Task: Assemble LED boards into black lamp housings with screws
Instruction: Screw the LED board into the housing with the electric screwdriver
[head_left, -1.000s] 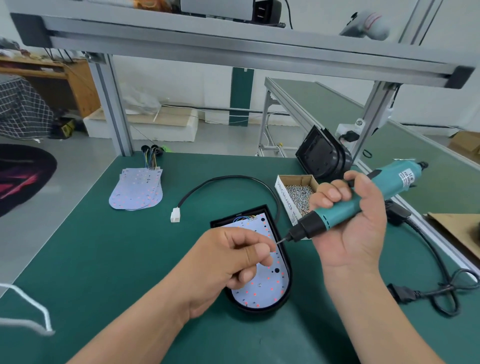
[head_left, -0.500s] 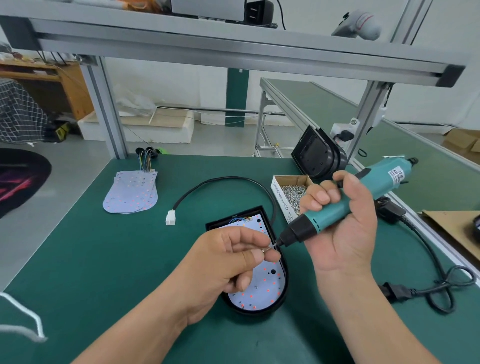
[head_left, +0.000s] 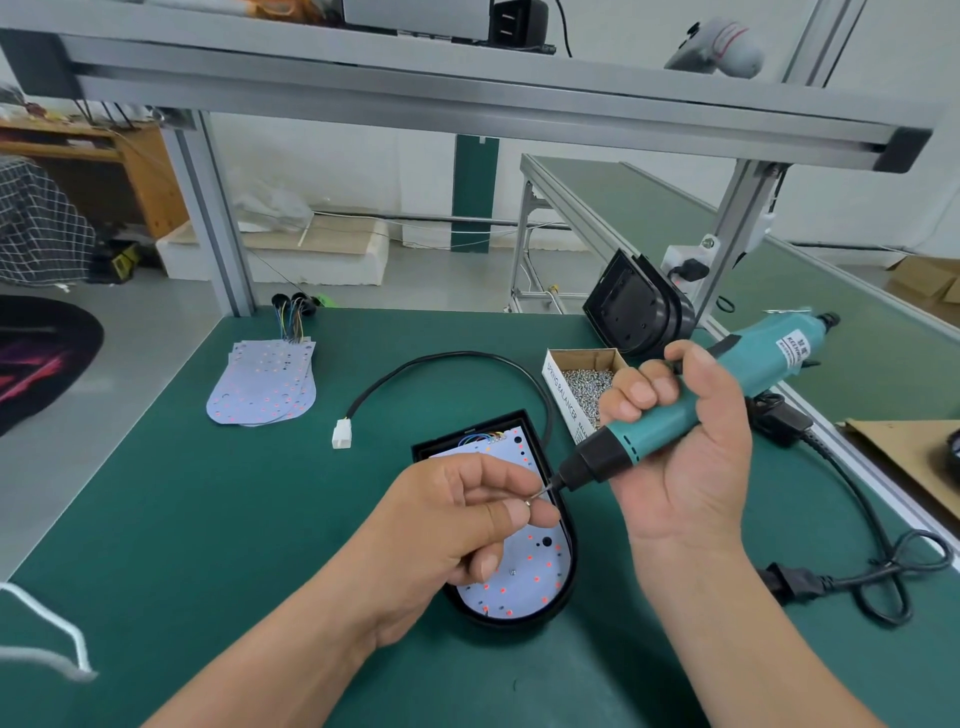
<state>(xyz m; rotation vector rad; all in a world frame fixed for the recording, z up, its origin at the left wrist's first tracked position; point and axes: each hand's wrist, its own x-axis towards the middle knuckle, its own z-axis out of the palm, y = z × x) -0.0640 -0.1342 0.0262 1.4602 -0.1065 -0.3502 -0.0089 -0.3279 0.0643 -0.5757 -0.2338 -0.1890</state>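
A black lamp housing (head_left: 563, 597) lies on the green table with a white LED board (head_left: 524, 577) set inside it. My left hand (head_left: 462, 525) hovers over the board and pinches a small screw (head_left: 528, 502) between thumb and forefinger. My right hand (head_left: 680, 447) grips a teal electric screwdriver (head_left: 691, 410), tilted down to the left, and its bit tip touches the screw. One screw (head_left: 512, 572) sits in the board near its rounded end. The housing's black cable loops back to a white connector (head_left: 341, 434).
A cardboard box of screws (head_left: 584, 382) stands just behind the housing. A stack of spare LED boards (head_left: 265, 387) lies at the back left. More black housings (head_left: 639, 312) lean at the back right. The screwdriver's power cord (head_left: 857, 566) coils at the right.
My left hand has brought the screw to the screwdriver's bit tip, and both hands have shifted slightly. The housing and board have stayed in place.
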